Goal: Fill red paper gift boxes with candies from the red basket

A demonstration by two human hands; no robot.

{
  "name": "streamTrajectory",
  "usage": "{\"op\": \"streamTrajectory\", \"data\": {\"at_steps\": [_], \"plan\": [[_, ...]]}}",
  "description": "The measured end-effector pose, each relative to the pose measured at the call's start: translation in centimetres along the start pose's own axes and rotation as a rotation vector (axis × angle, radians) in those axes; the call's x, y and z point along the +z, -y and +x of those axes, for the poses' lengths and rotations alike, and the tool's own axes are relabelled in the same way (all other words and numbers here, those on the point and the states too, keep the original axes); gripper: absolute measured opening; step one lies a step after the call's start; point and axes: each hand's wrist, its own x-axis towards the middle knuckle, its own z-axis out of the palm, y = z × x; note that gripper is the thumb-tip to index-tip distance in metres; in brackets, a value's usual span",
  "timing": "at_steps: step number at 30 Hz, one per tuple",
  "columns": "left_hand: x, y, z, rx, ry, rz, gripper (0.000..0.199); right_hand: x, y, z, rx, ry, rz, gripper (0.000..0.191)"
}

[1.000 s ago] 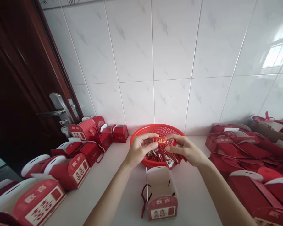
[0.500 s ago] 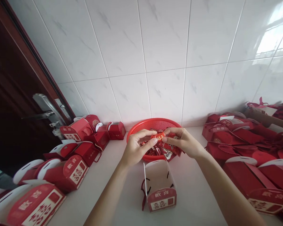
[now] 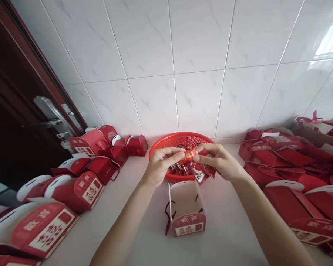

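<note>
Holding candy (image 3: pixel 188 156), hands (image 3: pixel 157 167) above basket rim (image 3: pixel 180 135); counter (image 3: pixel 150 232) surrounds box (image 3: pixel 189 218).

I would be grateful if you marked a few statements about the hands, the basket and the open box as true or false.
1. The left hand alone holds the small wrapper. False: the fingers of the right hand hold it too.
2. The open box stands nearer the camera than the basket. True.
3. The basket is blue. False: it is red.
4. A metal door handle shows on the left of the view. True.
5. The cord on the open box is green. False: it is dark red.
</note>
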Motion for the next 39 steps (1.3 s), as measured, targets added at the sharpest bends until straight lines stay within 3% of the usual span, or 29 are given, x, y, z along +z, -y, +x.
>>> {"op": "streamTrajectory", "data": {"at_steps": [4,18,31,39], "plan": [[0.01,0.06,0.08,-0.027,-0.005,-0.03,0.032,-0.01,-0.16,0.03,0.009,-0.015,0.003,0.029],[0.6,-0.35,-0.6,0.096,0.053,0.167,0.036,-0.07,-0.01,-0.16,0.041,-0.079,0.004,0.028],[0.28,0.27,-0.38,0.065,0.055,0.11,0.041,-0.86,0.03,-0.4,0.071,-0.013,-0.115,0.037],[0.35,0.06,-0.17,0.071,-0.01,0.171,0.028,-0.71,0.02,-0.28,0.053,0.022,-0.136,0.033]]}}
